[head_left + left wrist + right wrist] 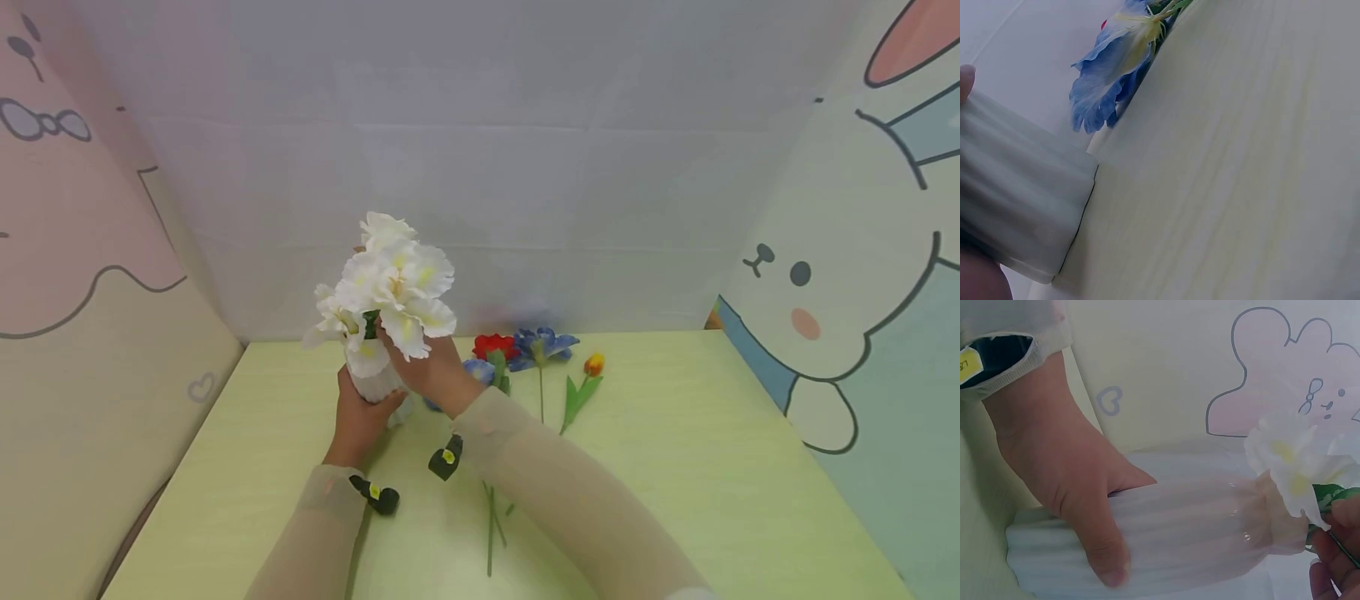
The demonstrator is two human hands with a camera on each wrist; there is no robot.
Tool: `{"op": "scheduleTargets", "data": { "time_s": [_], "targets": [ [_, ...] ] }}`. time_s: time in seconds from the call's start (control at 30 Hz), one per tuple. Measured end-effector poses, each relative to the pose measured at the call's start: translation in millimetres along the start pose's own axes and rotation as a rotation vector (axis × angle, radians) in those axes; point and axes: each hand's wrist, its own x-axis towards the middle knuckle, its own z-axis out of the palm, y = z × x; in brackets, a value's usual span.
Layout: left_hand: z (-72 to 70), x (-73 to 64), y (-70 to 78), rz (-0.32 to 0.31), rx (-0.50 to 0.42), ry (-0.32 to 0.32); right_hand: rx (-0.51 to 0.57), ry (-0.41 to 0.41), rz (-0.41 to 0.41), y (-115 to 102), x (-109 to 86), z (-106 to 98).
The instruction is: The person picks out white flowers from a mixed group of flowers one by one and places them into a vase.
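Note:
A white ribbed vase (372, 385) stands on the table's left side, and my left hand (362, 423) grips it around its body. In the right wrist view the left thumb lies across the vase (1191, 534). Its lower edge meets the tabletop in the left wrist view. White flowers (397, 283) with yellow centres rise from the mouth, one drooping over the rim. My right hand (433, 372) is at the mouth, its fingertips pinching a thin green stem (1342, 547) beside green leaves. In the head view the blossoms cover those fingertips.
Right of the vase, on the table (712, 467), lie a red flower (492, 345), a blue flower (542, 346), a paler blue one (478, 371) and an orange-yellow tulip (593, 365). Their stems point towards the near edge, partly under the right forearm. Printed cloth walls enclose the table.

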Motion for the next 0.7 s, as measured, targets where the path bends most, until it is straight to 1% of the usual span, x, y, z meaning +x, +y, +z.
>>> {"op": "scheduleTargets", "data": {
  "time_s": [0.1,0.13,0.17,0.2,0.23,0.3,0.33,0.4,0.43,0.47,0.53,0.6,0.7],
  "targets": [
    [-0.5,-0.3,0.3,0.003,0.005,-0.002,-0.119,0.046,-0.028,-1.7,-2.4,-3.0],
    [-0.5,-0.3,0.4,0.005,0.005,-0.003,-0.123,0.067,-0.038,-2.1,-2.7,-4.1],
    [-0.6,-0.3,0.4,0.005,0.005,-0.003,-0.104,0.091,-0.046,-2.5,-3.0,-5.3],
    [-0.8,-0.2,0.4,0.005,0.007,-0.002,-0.105,0.115,-0.065,-2.6,-3.3,-6.3],
    [-0.9,-0.2,0.5,0.004,0.008,-0.001,-0.131,0.139,-0.094,-2.8,-3.7,-7.3],
    [-0.9,-0.3,0.8,0.003,0.013,0.004,-0.208,0.189,-0.153,-2.6,-4.7,-8.4],
    [-0.9,-0.3,1.0,0.003,0.016,0.006,-0.296,0.215,-0.195,-1.9,-5.5,-8.3],
    [-0.8,-0.5,1.4,0.004,0.02,0.012,-0.508,0.27,-0.264,-1.0,-7.6,-8.1],
    [-0.6,-0.7,1.6,0.004,0.02,0.013,-0.585,0.294,-0.284,-0.7,-8.4,-7.9],
    [-0.5,-0.8,1.9,0.006,0.018,0.015,-0.623,0.312,-0.294,-0.1,-8.9,-7.4],
    [-0.1,-1.0,2.0,0.009,0.016,0.017,-0.635,0.317,-0.296,0.1,-9.9,-7.3],
    [0.3,-1.1,1.9,0.01,0.015,0.018,-0.542,0.342,-0.289,0.2,-9.7,-7.4],
    [0.7,-1.1,1.8,0.01,0.018,0.02,-0.52,0.411,-0.34,2.2,-9.3,-6.9]
  ]
}}
